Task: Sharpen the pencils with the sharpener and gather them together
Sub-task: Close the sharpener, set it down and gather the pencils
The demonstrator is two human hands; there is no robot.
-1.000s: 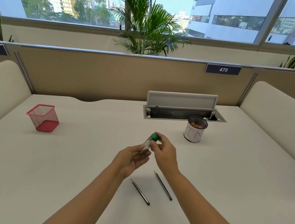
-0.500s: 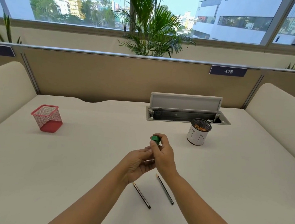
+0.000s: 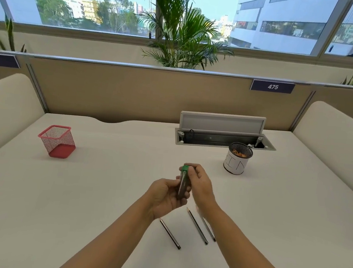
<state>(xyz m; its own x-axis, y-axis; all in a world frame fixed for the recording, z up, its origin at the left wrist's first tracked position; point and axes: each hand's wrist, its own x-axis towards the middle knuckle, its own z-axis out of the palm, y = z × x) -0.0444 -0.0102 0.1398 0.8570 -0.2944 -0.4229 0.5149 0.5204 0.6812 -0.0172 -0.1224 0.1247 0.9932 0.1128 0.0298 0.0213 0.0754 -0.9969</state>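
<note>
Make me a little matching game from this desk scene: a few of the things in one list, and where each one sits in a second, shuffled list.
Things:
1. red mesh basket
2. white cup
3. sharpener
4. pencils

Places:
A. held up between both hands
B. lying flat on the desk, near the forearms
C. standing on the left side of the desk
D. standing by the open cable hatch, right of centre

Pairs: 1-C, 2-D, 3-A, 4-B
</note>
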